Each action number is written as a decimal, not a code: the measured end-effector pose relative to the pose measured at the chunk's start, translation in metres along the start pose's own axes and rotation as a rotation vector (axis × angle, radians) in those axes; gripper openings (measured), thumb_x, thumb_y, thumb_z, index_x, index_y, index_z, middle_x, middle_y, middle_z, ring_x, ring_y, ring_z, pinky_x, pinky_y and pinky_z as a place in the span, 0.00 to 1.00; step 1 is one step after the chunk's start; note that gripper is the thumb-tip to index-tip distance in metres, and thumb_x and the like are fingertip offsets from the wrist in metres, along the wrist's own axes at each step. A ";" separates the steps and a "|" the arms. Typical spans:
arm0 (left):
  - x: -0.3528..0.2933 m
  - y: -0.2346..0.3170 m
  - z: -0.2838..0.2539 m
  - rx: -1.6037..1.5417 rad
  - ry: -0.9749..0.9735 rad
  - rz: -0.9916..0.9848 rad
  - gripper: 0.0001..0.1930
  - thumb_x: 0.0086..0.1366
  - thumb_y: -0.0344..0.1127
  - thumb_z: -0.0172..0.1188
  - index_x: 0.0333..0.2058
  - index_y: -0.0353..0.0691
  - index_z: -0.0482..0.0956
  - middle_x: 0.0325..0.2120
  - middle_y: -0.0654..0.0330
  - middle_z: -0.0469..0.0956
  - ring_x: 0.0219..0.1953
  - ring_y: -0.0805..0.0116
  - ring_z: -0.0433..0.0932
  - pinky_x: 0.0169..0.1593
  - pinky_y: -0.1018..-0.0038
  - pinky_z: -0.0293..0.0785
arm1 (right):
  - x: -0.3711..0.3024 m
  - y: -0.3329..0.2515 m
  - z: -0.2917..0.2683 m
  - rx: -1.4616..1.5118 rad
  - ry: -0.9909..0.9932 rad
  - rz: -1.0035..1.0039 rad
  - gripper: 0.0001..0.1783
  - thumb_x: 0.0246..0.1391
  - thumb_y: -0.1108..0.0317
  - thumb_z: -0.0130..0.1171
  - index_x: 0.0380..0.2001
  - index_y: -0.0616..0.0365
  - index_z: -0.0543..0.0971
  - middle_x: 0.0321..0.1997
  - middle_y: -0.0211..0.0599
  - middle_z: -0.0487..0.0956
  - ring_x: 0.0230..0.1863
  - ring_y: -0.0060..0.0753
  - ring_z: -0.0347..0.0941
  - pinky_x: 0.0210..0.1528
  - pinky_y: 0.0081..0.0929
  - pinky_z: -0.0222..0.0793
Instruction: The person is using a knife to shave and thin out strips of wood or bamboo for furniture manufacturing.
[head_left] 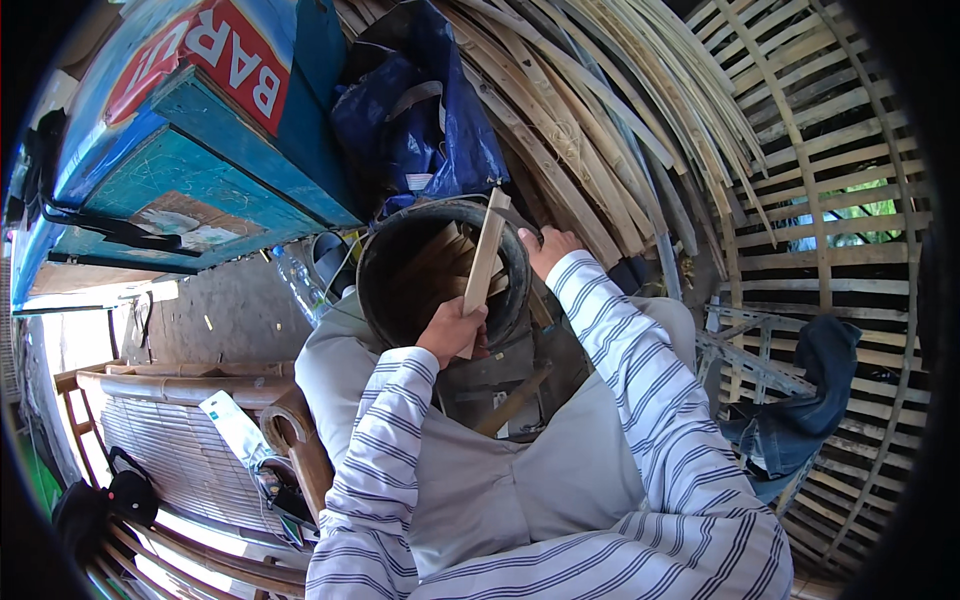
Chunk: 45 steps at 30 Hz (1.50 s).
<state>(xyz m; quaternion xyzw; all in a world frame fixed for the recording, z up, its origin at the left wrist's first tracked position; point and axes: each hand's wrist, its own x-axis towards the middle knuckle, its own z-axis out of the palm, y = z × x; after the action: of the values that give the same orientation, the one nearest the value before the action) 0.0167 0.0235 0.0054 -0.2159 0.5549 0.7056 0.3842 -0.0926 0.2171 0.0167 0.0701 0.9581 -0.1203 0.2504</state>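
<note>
My left hand [455, 330] is closed round the lower end of a pale bamboo strip [486, 254], which points up and away from me. Near the strip's far end, my right hand [552, 250] grips a knife [517, 219]; its dark blade reaches to the strip's right edge, and the handle is hidden in my fingers. Below both hands stands a round black bucket [368, 292] between my knees. Several short pieces of split bamboo [446, 262] lie inside it.
A blue plastic bag [415, 120] sits behind the bucket, with long bamboo slats [570, 130] piled at the far right. To the left are a blue painted box [240, 170], a clear bottle [295, 280] and a bamboo bench [180, 440]. Dark cloth [815, 400] hangs at right.
</note>
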 end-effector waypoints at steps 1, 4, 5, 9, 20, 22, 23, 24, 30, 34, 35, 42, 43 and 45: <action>0.000 0.008 0.006 -0.005 -0.008 0.007 0.11 0.66 0.35 0.53 0.44 0.35 0.69 0.25 0.61 0.71 0.22 0.69 0.74 0.27 0.67 0.79 | -0.008 0.003 0.003 -0.023 0.040 -0.093 0.37 0.60 0.37 0.39 0.47 0.63 0.74 0.48 0.61 0.75 0.54 0.58 0.69 0.58 0.47 0.64; -0.007 0.023 0.013 -0.181 -0.059 -0.001 0.11 0.64 0.33 0.57 0.42 0.36 0.70 0.26 0.61 0.72 0.26 0.68 0.76 0.33 0.66 0.82 | -0.050 -0.011 0.003 -0.025 -0.030 -0.213 0.36 0.60 0.36 0.39 0.43 0.63 0.76 0.42 0.61 0.77 0.50 0.60 0.72 0.54 0.50 0.67; -0.005 0.025 0.014 -0.168 -0.057 -0.034 0.10 0.63 0.31 0.58 0.41 0.36 0.71 0.26 0.61 0.71 0.26 0.69 0.75 0.31 0.68 0.80 | -0.061 -0.011 0.007 -0.026 -0.034 -0.246 0.36 0.59 0.36 0.39 0.42 0.62 0.76 0.40 0.61 0.78 0.49 0.61 0.72 0.53 0.50 0.67; 0.011 0.009 0.011 -0.269 -0.146 -0.054 0.08 0.62 0.27 0.57 0.40 0.36 0.71 0.23 0.64 0.68 0.21 0.75 0.69 0.22 0.77 0.67 | -0.087 -0.011 0.017 0.015 -0.019 -0.303 0.33 0.59 0.39 0.45 0.38 0.63 0.77 0.36 0.64 0.77 0.42 0.66 0.73 0.47 0.52 0.69; 0.014 0.002 0.021 -0.397 -0.191 -0.124 0.04 0.65 0.29 0.53 0.32 0.36 0.68 0.18 0.70 0.61 0.17 0.83 0.57 0.17 0.82 0.50 | -0.063 0.002 0.027 -0.059 0.008 -0.191 0.32 0.62 0.40 0.40 0.40 0.62 0.75 0.37 0.62 0.78 0.43 0.62 0.74 0.48 0.51 0.70; 0.013 0.002 0.023 -0.396 -0.188 -0.123 0.04 0.65 0.29 0.53 0.32 0.36 0.68 0.18 0.70 0.61 0.16 0.83 0.56 0.17 0.82 0.50 | -0.058 -0.002 0.024 -0.069 0.034 -0.143 0.31 0.62 0.41 0.40 0.40 0.62 0.75 0.38 0.59 0.78 0.45 0.59 0.75 0.48 0.50 0.71; 0.011 0.002 0.025 -0.398 -0.192 -0.115 0.04 0.65 0.29 0.53 0.32 0.36 0.68 0.18 0.69 0.61 0.16 0.83 0.56 0.17 0.82 0.50 | -0.050 -0.003 0.021 -0.066 0.033 -0.128 0.31 0.62 0.41 0.41 0.42 0.62 0.76 0.40 0.59 0.78 0.46 0.59 0.75 0.49 0.49 0.71; 0.009 0.003 0.027 -0.399 -0.195 -0.107 0.04 0.65 0.29 0.53 0.32 0.36 0.68 0.18 0.69 0.61 0.16 0.83 0.56 0.17 0.82 0.50 | -0.043 -0.004 0.020 -0.057 0.013 -0.092 0.32 0.61 0.41 0.41 0.43 0.62 0.76 0.42 0.59 0.78 0.48 0.58 0.74 0.51 0.48 0.70; -0.004 -0.001 0.042 -0.416 -0.209 -0.136 0.04 0.65 0.29 0.52 0.33 0.37 0.67 0.18 0.69 0.60 0.16 0.83 0.56 0.18 0.82 0.51 | 0.026 0.004 0.009 -0.046 -0.006 0.123 0.36 0.61 0.37 0.36 0.50 0.59 0.74 0.54 0.57 0.73 0.58 0.54 0.67 0.62 0.45 0.61; -0.003 -0.003 0.038 -0.295 -0.120 -0.140 0.05 0.65 0.31 0.52 0.33 0.37 0.69 0.19 0.69 0.61 0.16 0.82 0.57 0.18 0.82 0.53 | 0.066 0.017 0.006 -0.096 -0.104 0.305 0.36 0.61 0.40 0.39 0.55 0.61 0.71 0.60 0.55 0.69 0.63 0.52 0.64 0.64 0.45 0.60; -0.004 -0.006 0.036 -0.244 -0.067 -0.173 0.05 0.64 0.32 0.53 0.33 0.37 0.70 0.19 0.69 0.62 0.16 0.82 0.57 0.17 0.81 0.53 | 0.071 0.028 0.010 -0.144 -0.100 0.278 0.37 0.60 0.39 0.40 0.56 0.62 0.70 0.60 0.55 0.69 0.63 0.52 0.63 0.64 0.46 0.60; 0.007 0.006 0.005 -0.226 0.050 -0.109 0.10 0.66 0.39 0.54 0.32 0.37 0.71 0.18 0.68 0.63 0.15 0.82 0.58 0.16 0.82 0.52 | 0.035 0.036 0.014 0.084 0.048 0.140 0.40 0.60 0.36 0.36 0.53 0.64 0.73 0.56 0.55 0.72 0.58 0.57 0.66 0.62 0.44 0.60; 0.006 0.009 0.004 -0.215 0.105 -0.142 0.11 0.66 0.41 0.55 0.32 0.37 0.71 0.17 0.68 0.63 0.15 0.82 0.57 0.16 0.81 0.52 | 0.019 0.025 0.012 0.074 0.053 0.044 0.39 0.59 0.35 0.38 0.51 0.61 0.74 0.54 0.58 0.73 0.57 0.59 0.67 0.60 0.48 0.62; 0.009 0.010 0.006 -0.131 0.153 -0.102 0.14 0.66 0.44 0.55 0.31 0.36 0.72 0.18 0.67 0.65 0.15 0.79 0.60 0.15 0.80 0.54 | -0.026 0.001 0.010 0.075 0.079 -0.136 0.40 0.59 0.34 0.37 0.48 0.62 0.75 0.48 0.61 0.75 0.53 0.61 0.69 0.58 0.49 0.63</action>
<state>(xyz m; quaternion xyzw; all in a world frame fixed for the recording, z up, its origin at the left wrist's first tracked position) 0.0039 0.0315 0.0066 -0.3219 0.5235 0.7014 0.3611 -0.0653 0.2136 0.0207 0.0190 0.9646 -0.1700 0.2008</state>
